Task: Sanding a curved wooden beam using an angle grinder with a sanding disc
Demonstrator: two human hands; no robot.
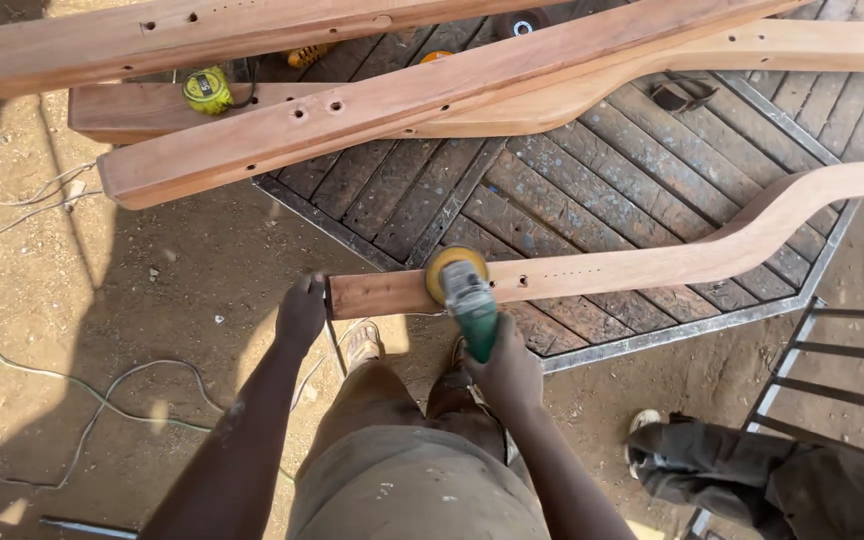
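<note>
Gripping: curved plank (592, 268), stiff and heavy, is steadied at its end by left hand (301, 312); sander (465, 292) is clasped by right hand (505, 372); fingers wrapped tight.

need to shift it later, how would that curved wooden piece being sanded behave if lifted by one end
The curved wooden piece looks thick and solid, so probably stiff and fairly heavy. It is long with an offset bend, so it would likely twist or swing if lifted where the left hand grips. Its flat faces make rolling unlikely.
</note>
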